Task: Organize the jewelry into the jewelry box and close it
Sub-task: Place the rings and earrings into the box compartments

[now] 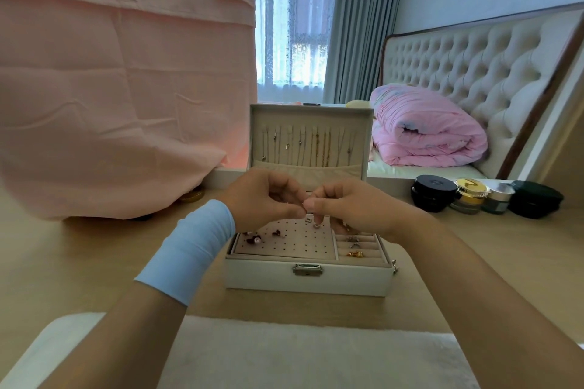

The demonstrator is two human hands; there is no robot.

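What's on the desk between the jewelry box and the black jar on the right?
Head view: nothing, only bare wooden desk between the jewelry box and the black jar; the right forearm crosses above it.

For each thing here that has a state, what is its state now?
jewelry box: open, lid upright.
latch: undone.
necklaces: hanging inside lid.
rings: seated in slots.
left hand: pinches small piece.
right hand: pinches it too.
jars: lids on.
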